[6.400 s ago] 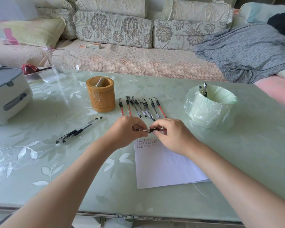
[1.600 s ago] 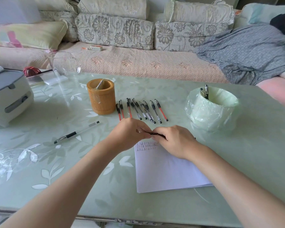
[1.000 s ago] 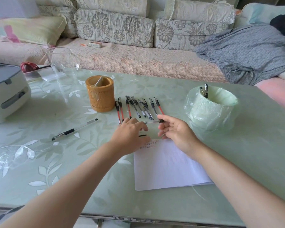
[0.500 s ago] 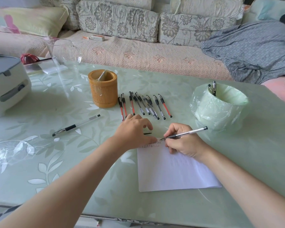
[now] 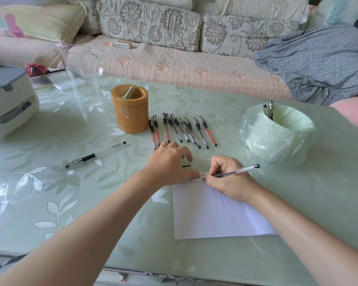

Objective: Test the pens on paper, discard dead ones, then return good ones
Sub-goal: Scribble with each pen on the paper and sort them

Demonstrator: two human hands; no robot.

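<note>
**Pen tip on the paper's top edge**

The right hand (image 5: 229,180) grips a clear-barrelled pen (image 5: 236,172) in a closed writing hold, its tip down at the top edge of the white paper (image 5: 215,215), where small rows of test marks show. The barrel slants up and to the right, away from the fingers. The left hand (image 5: 170,164) lies flat with fingers spread, holding nothing, its thumb pressing the paper's top left corner. A small black pen cap (image 5: 186,166) lies on the table (image 5: 70,203) just beside that hand's fingers.

Beyond the hands, a row of capped pens (image 5: 182,130), some with red refills and some with black, lies side by side on the table, just right of a bamboo pen holder (image 5: 129,111). One more pen (image 5: 95,155) lies alone well to the left. To the right stands a small bin lined with a green plastic bag (image 5: 277,135), with two pens (image 5: 268,110) sticking up at its far rim.
</note>
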